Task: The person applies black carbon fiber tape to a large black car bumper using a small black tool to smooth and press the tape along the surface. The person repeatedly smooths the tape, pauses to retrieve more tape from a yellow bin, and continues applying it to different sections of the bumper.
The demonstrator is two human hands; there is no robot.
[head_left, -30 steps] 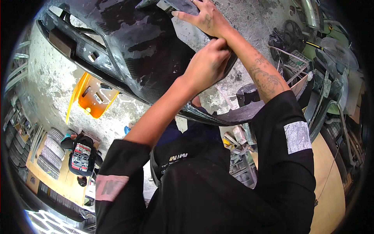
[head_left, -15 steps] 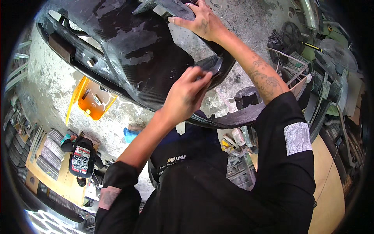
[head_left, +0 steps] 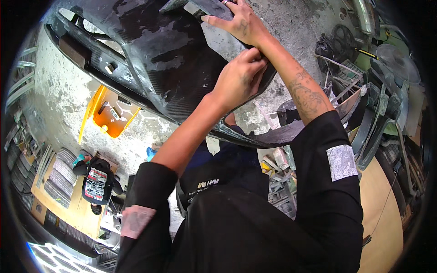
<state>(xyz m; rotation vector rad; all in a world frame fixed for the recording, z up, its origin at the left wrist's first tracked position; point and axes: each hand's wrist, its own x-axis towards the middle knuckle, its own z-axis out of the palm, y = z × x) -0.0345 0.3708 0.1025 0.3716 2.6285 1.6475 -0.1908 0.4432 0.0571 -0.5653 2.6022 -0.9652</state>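
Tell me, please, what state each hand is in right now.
Left hand: closed, curled at the edge of the black panel; whether it holds anything is hidden.
Right hand: open, thumb spread, at the panel.

Glossy, smudged black woven-look panel [head_left: 168,59]; rough concrete floor [head_left: 59,86]

The panel [head_left: 166,61] is black, with a fine woven pattern and greyish patches. The floor [head_left: 57,100] is grey, mottled with white. The container [head_left: 109,126] is orange. Both sleeves [head_left: 325,195] are black.
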